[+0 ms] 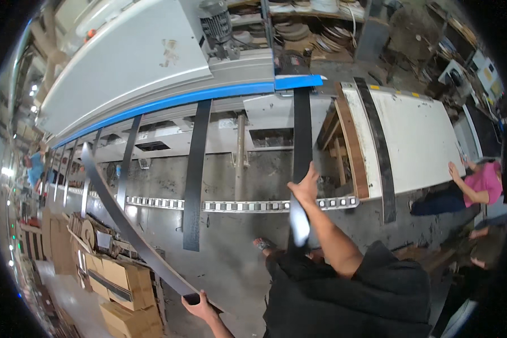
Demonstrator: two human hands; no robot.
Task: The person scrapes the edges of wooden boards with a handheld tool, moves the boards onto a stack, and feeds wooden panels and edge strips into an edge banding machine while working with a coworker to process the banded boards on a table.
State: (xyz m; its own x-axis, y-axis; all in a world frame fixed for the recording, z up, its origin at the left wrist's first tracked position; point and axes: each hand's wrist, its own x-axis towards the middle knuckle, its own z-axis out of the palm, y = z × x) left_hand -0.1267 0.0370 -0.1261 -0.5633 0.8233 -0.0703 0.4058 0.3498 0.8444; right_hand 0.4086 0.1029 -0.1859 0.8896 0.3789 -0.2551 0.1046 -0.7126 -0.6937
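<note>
My left hand [199, 307], low in the view, grips the near end of a long, narrow dark panel strip [135, 236]. That strip slants up and away to the far left, tilted and off the machine. On the right, my right hand [305, 186] is on a black panel strip [302, 124], thumb to the left and fingers along its right edge. The strip's far end lies under the blue rail [298, 82] of the machine, and its near part shines in the light close to my body. Another black strip [196, 169] lies parallel to the left, crossing the roller track.
The metal roller track [253, 206] runs across before me. Several more strips stick out from the white machine [129, 62] at left. A white table [417, 141] bears a dark strip [377, 146]; a person in pink [483, 186] touches its edge. Cardboard boxes [118, 276] stand lower left.
</note>
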